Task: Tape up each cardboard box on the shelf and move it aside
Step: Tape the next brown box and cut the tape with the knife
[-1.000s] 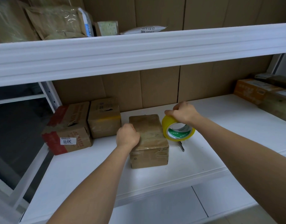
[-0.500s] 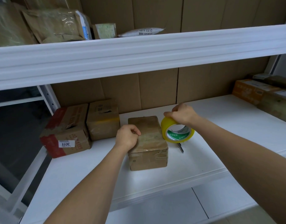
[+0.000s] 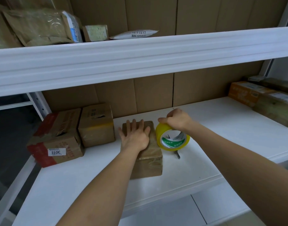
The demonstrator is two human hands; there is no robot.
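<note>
The cardboard box (image 3: 148, 158) is pressed flat by the left hand (image 3: 134, 138), fingers straight. Just right of the box, the yellow tape roll (image 3: 172, 139) is gripped from above by the right hand (image 3: 177, 119), fingers curled round it.

Both forearms are bare from the lower frame edge to the wrists, with no sleeve showing on either. The left hand (image 3: 134, 139) and the right hand (image 3: 178, 120) are bare too. The fingernails look short and plain.
</note>
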